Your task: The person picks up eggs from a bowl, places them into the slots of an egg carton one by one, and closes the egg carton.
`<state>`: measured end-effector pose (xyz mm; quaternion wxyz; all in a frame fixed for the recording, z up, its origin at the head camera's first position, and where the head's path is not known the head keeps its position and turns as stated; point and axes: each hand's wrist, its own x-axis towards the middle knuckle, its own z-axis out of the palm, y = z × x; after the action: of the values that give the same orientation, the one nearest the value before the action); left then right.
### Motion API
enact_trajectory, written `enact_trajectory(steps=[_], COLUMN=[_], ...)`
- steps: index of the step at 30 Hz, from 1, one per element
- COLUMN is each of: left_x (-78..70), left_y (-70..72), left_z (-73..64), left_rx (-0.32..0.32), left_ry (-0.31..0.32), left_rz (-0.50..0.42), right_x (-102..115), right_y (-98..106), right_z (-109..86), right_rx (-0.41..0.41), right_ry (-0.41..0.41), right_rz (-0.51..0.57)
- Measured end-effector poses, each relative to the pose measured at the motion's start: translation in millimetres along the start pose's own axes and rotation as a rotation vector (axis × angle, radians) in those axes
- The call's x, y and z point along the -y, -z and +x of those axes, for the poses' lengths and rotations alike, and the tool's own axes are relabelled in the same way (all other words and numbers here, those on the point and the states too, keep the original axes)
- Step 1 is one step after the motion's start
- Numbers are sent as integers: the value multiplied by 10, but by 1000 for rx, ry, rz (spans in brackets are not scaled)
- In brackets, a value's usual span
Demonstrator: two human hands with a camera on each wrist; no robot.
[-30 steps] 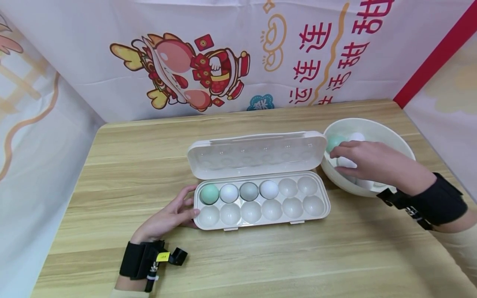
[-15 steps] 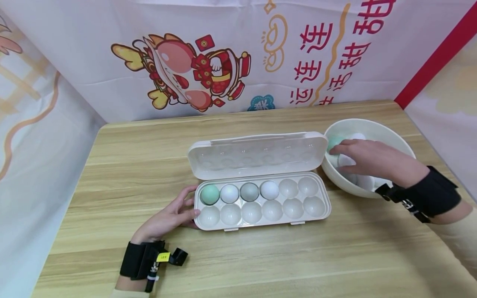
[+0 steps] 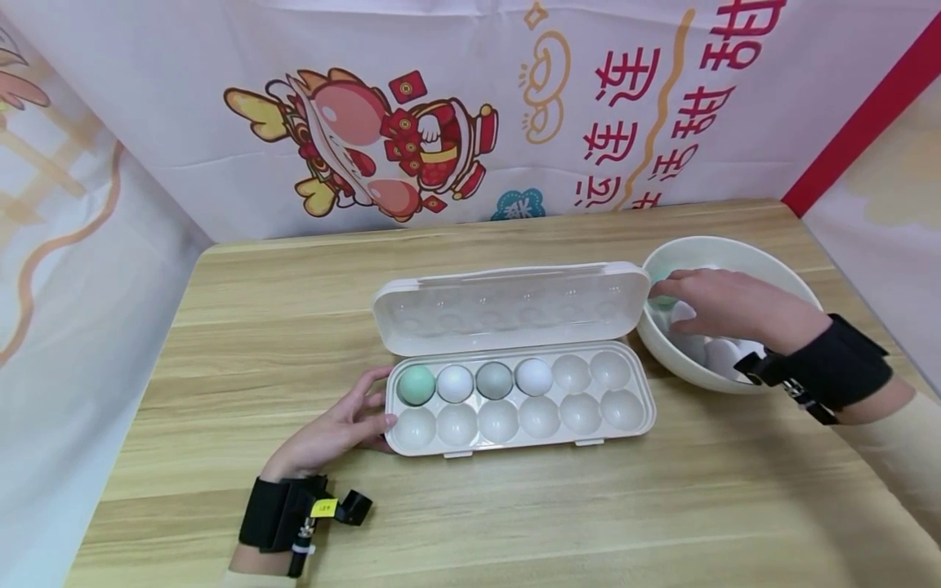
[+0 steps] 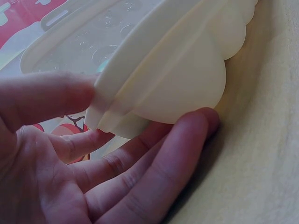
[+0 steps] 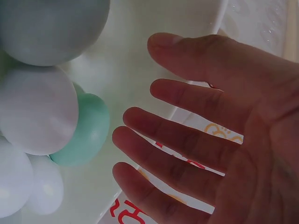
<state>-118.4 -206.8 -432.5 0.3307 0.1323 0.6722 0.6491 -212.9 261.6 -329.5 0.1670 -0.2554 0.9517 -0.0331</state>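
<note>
Your left hand (image 3: 331, 429) grips the left end of the egg carton (image 3: 539, 418), whose far row holds four eggs (image 3: 455, 383). Your right hand (image 3: 735, 304), fingers extended and empty, is over the bowl (image 3: 772, 268) at right.

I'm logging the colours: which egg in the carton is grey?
The third egg from the left in the far row of the carton; it sits between two white eggs, while the leftmost egg is green.
</note>
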Motion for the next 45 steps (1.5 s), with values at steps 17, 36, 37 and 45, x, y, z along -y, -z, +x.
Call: enact_trajectory(steps=[17,36,37,45], left_x=[15,3,2,3], left_y=[14,13,13,8], left_z=[7,2,2,-2], left_rx=[6,3,3,3], left_ry=[-6,-7,-7,-8], left_rz=[-6,-10,-10,-20], right_x=[-122,-256,-262,-307], right_y=[-54,-69,-71,-89], right_z=[152,245,250,291], right_rx=[31,-19,-24,-53], right_ry=[-44,-58,-56,-82], right_rz=[29,0,-2,23])
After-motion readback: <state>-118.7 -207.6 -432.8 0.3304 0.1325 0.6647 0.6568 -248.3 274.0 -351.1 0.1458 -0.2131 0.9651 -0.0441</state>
